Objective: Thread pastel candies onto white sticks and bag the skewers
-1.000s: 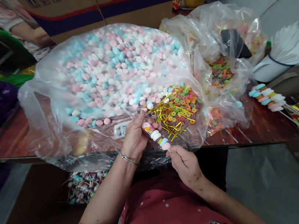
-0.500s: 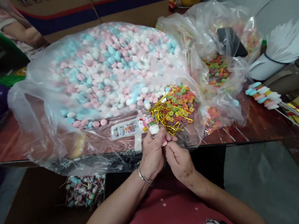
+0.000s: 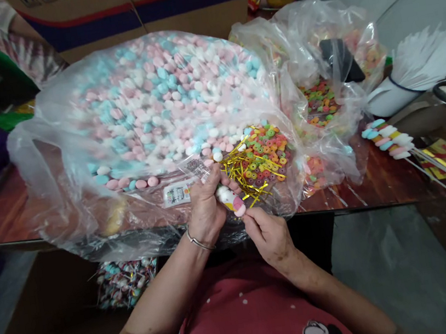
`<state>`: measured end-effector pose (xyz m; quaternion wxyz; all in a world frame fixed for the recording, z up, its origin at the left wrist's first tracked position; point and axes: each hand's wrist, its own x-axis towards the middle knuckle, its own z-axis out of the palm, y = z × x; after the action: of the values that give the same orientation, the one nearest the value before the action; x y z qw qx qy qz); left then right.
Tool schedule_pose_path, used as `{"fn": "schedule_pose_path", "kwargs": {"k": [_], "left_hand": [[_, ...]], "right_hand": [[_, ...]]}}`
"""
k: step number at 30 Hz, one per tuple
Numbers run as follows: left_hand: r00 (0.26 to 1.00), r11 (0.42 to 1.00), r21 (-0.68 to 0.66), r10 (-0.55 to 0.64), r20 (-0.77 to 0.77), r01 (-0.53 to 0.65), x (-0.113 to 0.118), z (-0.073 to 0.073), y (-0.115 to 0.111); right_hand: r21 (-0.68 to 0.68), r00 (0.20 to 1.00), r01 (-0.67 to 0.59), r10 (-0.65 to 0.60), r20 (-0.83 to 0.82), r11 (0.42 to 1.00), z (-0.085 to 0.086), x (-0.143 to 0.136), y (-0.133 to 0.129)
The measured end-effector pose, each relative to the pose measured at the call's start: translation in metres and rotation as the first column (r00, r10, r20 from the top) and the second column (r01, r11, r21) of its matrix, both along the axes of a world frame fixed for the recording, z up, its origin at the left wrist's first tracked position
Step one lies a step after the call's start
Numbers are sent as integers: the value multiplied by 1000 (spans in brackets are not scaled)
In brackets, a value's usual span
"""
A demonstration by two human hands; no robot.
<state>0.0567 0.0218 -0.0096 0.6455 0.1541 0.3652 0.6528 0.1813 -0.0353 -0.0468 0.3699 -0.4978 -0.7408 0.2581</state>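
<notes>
My left hand (image 3: 207,205) is closed around a small clear wrapper (image 3: 194,165) holding white and pink candies (image 3: 231,199). At the lower end of those candies, my right hand (image 3: 270,233) pinches with thumb and forefinger; the exact thing between the fingertips is hidden. Gold twist ties (image 3: 244,172) lie just beyond my hands, on a heap of coloured ring candies (image 3: 270,152). Behind them spreads a large clear bag of pink, blue and white candies (image 3: 163,98). A printed packet (image 3: 176,194) lies left of the wrapper.
Candy skewers (image 3: 389,139) lie on the table (image 3: 387,188) at right, near a mug of white sticks (image 3: 387,97). A dark phone-like object (image 3: 341,60) rests on the bags. Below left, a carton (image 3: 39,309) holds wrapped candies. A person's arm (image 3: 28,37) shows at upper left.
My left hand has shifted left and tilted the wrapper, so more of the candies shows. My hands have moved slightly apart. The other person's arm has moved up and left.
</notes>
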Motion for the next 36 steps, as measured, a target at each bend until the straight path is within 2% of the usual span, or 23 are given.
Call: {"fn": "schedule_pose_path", "kwargs": {"k": [5, 9, 13, 15, 17, 20, 23, 25, 27, 28, 29, 31, 32, 33, 34, 36], "left_hand": [[1000, 999, 28, -17, 10, 17, 11, -13, -13], [999, 1000, 18, 6, 35, -7, 16, -17, -17], [999, 1000, 0, 11, 46, -11, 28, -17, -25], [999, 1000, -17, -5, 43, 5, 32, -16, -29], [997, 999, -17, -36, 62, 38, 29, -14, -30], [994, 997, 56, -49, 101, 44, 14, -8, -20], [992, 993, 116, -30, 120, 16, -4, -3, -6], [990, 992, 123, -51, 129, 35, -9, -1, -1], [986, 991, 117, -75, 146, 59, -7, 0, 1], [986, 993, 107, -72, 153, 56, -5, 0, 1], [987, 995, 90, -54, 154, 41, -2, 0, 1], [991, 999, 41, 15, 131, -21, 2, 1, 2], [992, 998, 18, 52, 114, -54, 4, 1, 2], [992, 997, -1, 80, 100, -81, 4, 1, 3], [991, 995, -19, 100, 92, -99, 5, 1, 4], [990, 993, -56, 111, 91, -107, 4, 1, 6]], "right_hand": [[-59, 1000, 23, -21, 20, 998, 4, 1, 2], [-78, 999, 34, -33, 23, 996, 8, -3, 6], [-127, 991, 68, -82, -107, 990, 7, -9, 8], [-194, 974, 54, -95, -206, 980, 4, -9, 9], [-322, 935, -20, -97, -342, 946, 3, -6, 10], [-509, 793, -254, -124, -596, 822, 3, 0, 12], [-559, 637, -445, -191, -747, 699, 8, 0, 14], [-562, 575, -521, -222, -787, 643, 11, -2, 15], [-574, 579, -534, -226, -783, 621, 12, -4, 14], [-583, 620, -496, -208, -756, 643, 11, -4, 13], [-583, 689, -423, -172, -704, 694, 9, -4, 12], [-469, 853, -194, -88, -514, 861, 5, -2, 8], [-329, 917, -79, -60, -393, 941, 3, 0, 7], [-153, 961, 6, -48, -274, 988, 1, 2, 5], [28, 984, 53, -47, -170, 998, 0, 3, 4], [292, 999, 47, -47, -8, 955, -3, 4, 2]]}}
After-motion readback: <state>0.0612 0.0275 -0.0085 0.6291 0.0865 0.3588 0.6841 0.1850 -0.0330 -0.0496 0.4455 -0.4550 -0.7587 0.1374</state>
